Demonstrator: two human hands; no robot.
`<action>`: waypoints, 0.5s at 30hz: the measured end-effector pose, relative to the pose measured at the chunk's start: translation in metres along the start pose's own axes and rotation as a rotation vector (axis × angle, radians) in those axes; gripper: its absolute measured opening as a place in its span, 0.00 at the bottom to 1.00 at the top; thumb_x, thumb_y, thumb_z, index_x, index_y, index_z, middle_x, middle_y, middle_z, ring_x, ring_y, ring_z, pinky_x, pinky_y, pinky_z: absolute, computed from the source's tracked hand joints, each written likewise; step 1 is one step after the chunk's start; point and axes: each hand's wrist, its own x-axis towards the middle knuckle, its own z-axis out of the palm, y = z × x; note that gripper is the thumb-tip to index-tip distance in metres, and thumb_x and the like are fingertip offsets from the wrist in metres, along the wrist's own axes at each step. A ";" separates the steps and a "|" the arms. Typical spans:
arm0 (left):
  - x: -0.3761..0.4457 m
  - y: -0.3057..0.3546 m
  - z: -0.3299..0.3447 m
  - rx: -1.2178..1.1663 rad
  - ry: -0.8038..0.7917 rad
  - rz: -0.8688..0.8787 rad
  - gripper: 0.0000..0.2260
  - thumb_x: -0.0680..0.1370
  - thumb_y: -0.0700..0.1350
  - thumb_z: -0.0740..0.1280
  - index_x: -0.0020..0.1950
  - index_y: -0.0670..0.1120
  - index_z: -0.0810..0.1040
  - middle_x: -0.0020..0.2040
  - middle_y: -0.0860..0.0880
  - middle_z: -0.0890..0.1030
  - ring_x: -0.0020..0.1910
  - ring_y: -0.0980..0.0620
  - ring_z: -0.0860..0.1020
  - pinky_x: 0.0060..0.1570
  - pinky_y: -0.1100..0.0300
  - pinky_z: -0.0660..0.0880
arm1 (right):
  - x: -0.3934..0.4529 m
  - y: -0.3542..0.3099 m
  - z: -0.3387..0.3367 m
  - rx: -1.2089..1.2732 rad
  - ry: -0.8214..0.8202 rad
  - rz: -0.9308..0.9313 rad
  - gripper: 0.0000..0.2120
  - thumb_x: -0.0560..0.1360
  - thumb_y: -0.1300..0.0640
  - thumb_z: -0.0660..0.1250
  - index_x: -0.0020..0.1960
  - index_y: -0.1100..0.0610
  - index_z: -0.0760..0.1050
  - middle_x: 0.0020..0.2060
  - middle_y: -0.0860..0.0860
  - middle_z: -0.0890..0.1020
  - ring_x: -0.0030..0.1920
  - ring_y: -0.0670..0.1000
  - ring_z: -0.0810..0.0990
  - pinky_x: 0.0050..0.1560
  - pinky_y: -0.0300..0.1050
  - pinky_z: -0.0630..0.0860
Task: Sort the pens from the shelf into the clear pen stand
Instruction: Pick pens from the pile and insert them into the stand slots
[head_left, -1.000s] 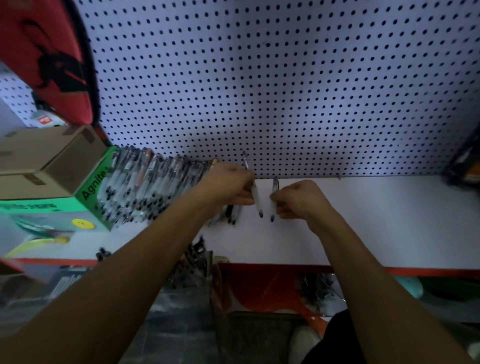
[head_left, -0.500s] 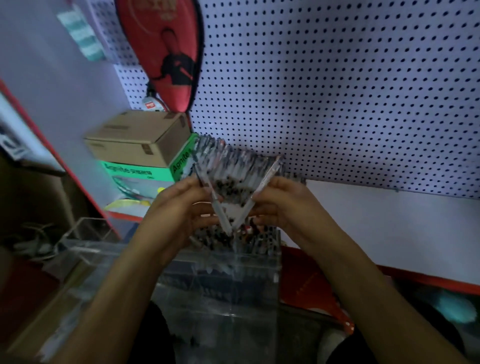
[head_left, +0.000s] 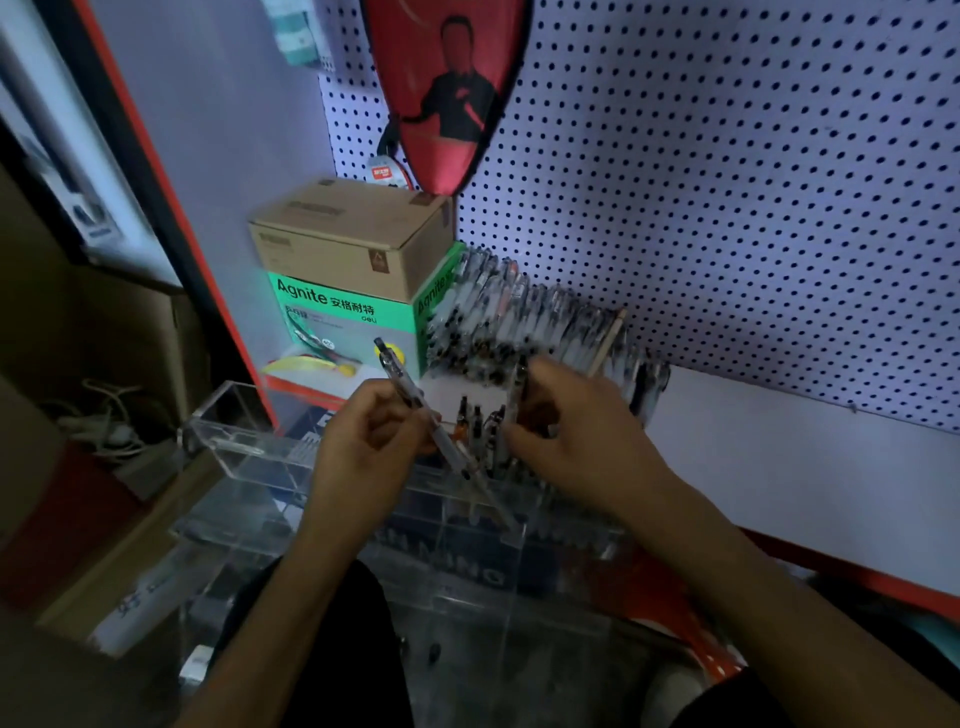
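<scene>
My left hand (head_left: 366, 447) pinches a clear pen (head_left: 415, 405) that slants from upper left down toward the clear pen stand (head_left: 249, 441). My right hand (head_left: 576, 436) holds a second pen (head_left: 514, 400) nearly upright over the stand's right compartment, where several pens (head_left: 480, 421) stand with dark caps up. A row of many pens (head_left: 524, 322) leans on the white shelf (head_left: 779, 467) against the green box, behind both hands.
A brown carton (head_left: 353, 234) sits on a green Agnite box (head_left: 343, 322) at the shelf's left. A red racket cover (head_left: 447, 88) hangs on the pegboard (head_left: 727, 182). The shelf's red front edge (head_left: 841, 577) runs to the right. Cables (head_left: 104, 421) lie at the left.
Both hands came off the shelf with one pen each and moved down over the clear stand. The pens, crossed half a second ago, are now apart, and the view has shifted left and down.
</scene>
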 end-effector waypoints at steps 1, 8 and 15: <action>-0.002 -0.003 0.001 0.016 -0.010 0.037 0.04 0.78 0.34 0.67 0.47 0.43 0.75 0.39 0.44 0.82 0.43 0.46 0.84 0.47 0.46 0.82 | 0.003 0.001 0.001 -0.038 -0.018 0.001 0.18 0.74 0.56 0.72 0.38 0.44 0.63 0.32 0.45 0.76 0.33 0.42 0.77 0.34 0.38 0.74; -0.008 0.000 0.011 0.120 -0.064 0.223 0.05 0.77 0.40 0.69 0.52 0.43 0.77 0.43 0.50 0.82 0.44 0.55 0.83 0.46 0.57 0.81 | 0.023 0.000 -0.003 -0.112 -0.160 -0.006 0.10 0.73 0.53 0.73 0.41 0.57 0.75 0.37 0.50 0.76 0.40 0.49 0.74 0.39 0.40 0.68; -0.012 -0.002 0.016 0.107 -0.017 0.243 0.05 0.77 0.41 0.71 0.50 0.44 0.76 0.43 0.54 0.80 0.45 0.56 0.82 0.46 0.62 0.79 | 0.028 0.003 -0.012 -0.163 -0.225 0.100 0.15 0.71 0.47 0.75 0.37 0.57 0.77 0.31 0.50 0.76 0.31 0.47 0.73 0.33 0.42 0.69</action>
